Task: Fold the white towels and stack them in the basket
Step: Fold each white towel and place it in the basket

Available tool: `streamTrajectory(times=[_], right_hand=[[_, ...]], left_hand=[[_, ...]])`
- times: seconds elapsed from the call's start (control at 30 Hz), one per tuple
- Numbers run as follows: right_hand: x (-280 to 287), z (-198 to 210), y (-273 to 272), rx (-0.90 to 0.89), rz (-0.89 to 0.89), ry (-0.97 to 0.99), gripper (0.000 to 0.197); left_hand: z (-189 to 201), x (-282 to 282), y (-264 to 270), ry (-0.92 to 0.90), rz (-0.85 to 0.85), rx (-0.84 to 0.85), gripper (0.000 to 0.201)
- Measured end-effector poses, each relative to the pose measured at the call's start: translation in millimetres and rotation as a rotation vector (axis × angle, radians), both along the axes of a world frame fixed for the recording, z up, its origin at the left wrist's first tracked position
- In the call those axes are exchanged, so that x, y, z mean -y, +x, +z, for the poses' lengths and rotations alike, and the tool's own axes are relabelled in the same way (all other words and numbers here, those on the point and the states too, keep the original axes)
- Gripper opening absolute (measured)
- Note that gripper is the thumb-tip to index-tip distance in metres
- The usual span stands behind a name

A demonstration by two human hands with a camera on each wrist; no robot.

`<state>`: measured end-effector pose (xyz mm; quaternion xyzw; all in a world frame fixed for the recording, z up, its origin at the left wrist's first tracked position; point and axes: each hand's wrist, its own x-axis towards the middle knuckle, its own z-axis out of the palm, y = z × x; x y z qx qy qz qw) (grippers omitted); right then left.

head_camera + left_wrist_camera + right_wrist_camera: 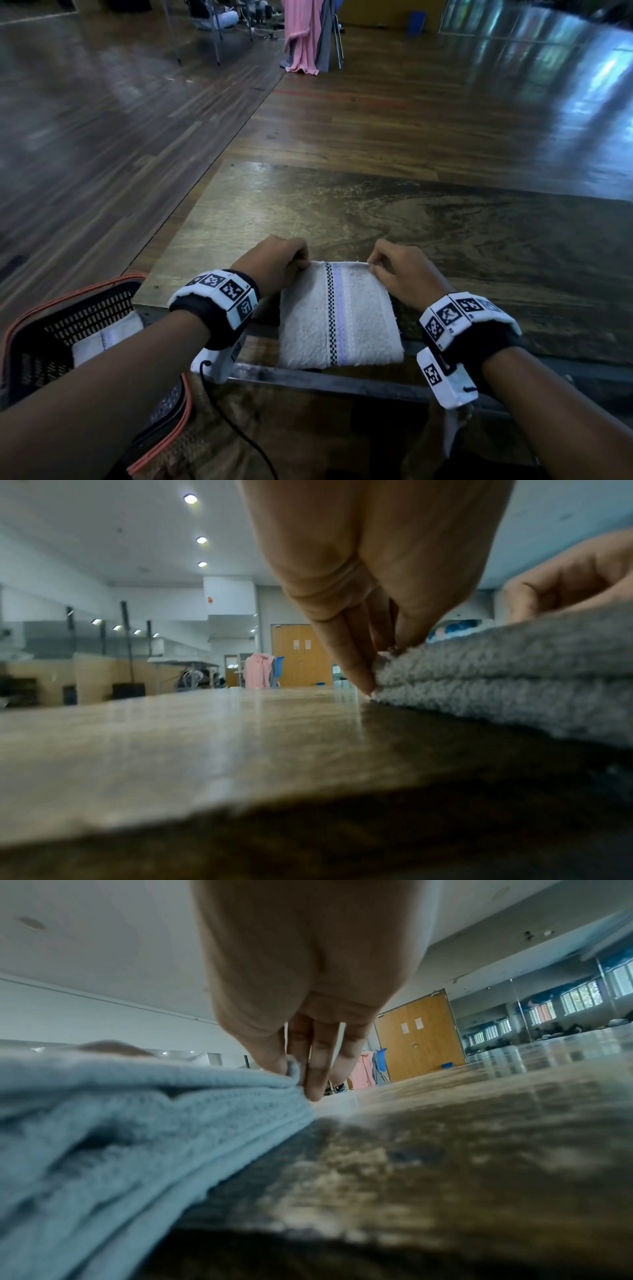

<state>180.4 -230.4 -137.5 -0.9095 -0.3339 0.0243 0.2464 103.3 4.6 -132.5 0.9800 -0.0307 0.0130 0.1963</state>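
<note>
A white towel [339,315] with a checked stripe lies folded in layers on the wooden table [445,240], near its front edge. My left hand [274,262] pinches the towel's far left corner; the left wrist view shows the fingertips [366,680] on the top layer of the towel [514,674]. My right hand [400,270] pinches the far right corner, thumb and fingers [315,1080] closed on the towel's [120,1123] edge. A black basket [68,335] with an orange rim stands at the lower left, with a folded white towel [106,339] inside.
The table's metal front edge [325,378] runs just below the towel. A black cable [239,435] hangs under my left wrist. Pink cloth [303,34] hangs on a stand far across the wooden floor.
</note>
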Motion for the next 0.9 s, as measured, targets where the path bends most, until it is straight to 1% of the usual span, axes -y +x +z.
streamTrajectory(times=[0.07, 0.1, 0.17, 0.27, 0.3, 0.33, 0.37, 0.4, 0.5, 0.53, 0.6, 0.7, 0.77, 0.83, 0.9], right_hand=[[-2.4, -1.1, -0.8, 0.006, -0.001, -0.024, 0.012], [-4.0, -1.5, -2.2, 0.03, -0.001, -0.045, 0.01], [-8.3, -1.3, -7.4, 0.166, -0.005, -0.116, 0.008], [-15.8, 1.2, -20.8, 0.38, -0.042, -0.329, 0.017], [-18.1, 1.5, -26.6, 0.421, -0.042, -0.406, 0.021], [-20.2, 1.0, -33.2, 0.435, -0.046, -0.454, 0.025], [-22.0, -0.2, -40.0, 0.415, -0.058, -0.475, 0.03], [-23.4, -2.1, -47.0, 0.356, -0.083, -0.474, 0.035], [-24.6, -12.4, -61.1, 0.068, -0.187, -0.365, 0.05], [-24.8, -16.3, -63.3, -0.022, -0.2, -0.331, 0.055], [-24.8, -23.2, -64.8, -0.129, -0.187, -0.293, 0.062], [-21.8, -31.9, -62.6, -0.185, -0.158, -0.252, 0.064], [-16.3, -35.5, -58.6, -0.197, -0.155, -0.265, 0.062], [-7.2, -34.4, -52.9, -0.196, -0.205, -0.282, 0.061], [4.3, -30.5, -47.8, -0.192, -0.303, -0.294, 0.063]], left_hand=[[-1.8, -1.2, 1.6, -0.025, 0.04, -0.02, 0.006], [-3.5, -0.8, 2.3, -0.005, 0.054, -0.028, 0.005], [-7.9, 3.0, 1.2, 0.105, 0.081, -0.001, 0.005], [-12.6, 15.1, -4.9, 0.278, 0.111, 0.202, 0.008], [-13.3, 21.4, -8.7, 0.312, 0.106, 0.246, 0.011], [-14.7, 28.5, -13.5, 0.325, 0.094, 0.253, 0.015], [-17.9, 36.0, -18.7, 0.312, 0.084, 0.225, 0.02], [-22.3, 43.8, -24.4, 0.273, 0.086, 0.175, 0.028], [-38.2, 61.4, -41.4, 0.122, 0.131, -0.009, 0.054], [-42.5, 63.4, -44.1, 0.118, 0.137, -0.049, 0.059], [-47.5, 62.4, -44.9, 0.138, 0.127, -0.075, 0.063], [-50.1, 54.4, -41.1, 0.185, 0.087, -0.069, 0.062], [-51.8, 49.1, -40.5, 0.218, 0.074, -0.047, 0.061], [-51.4, 42.5, -40.6, 0.23, 0.075, -0.038, 0.059], [-47.6, 34.5, -41.1, 0.212, 0.116, -0.07, 0.058]])
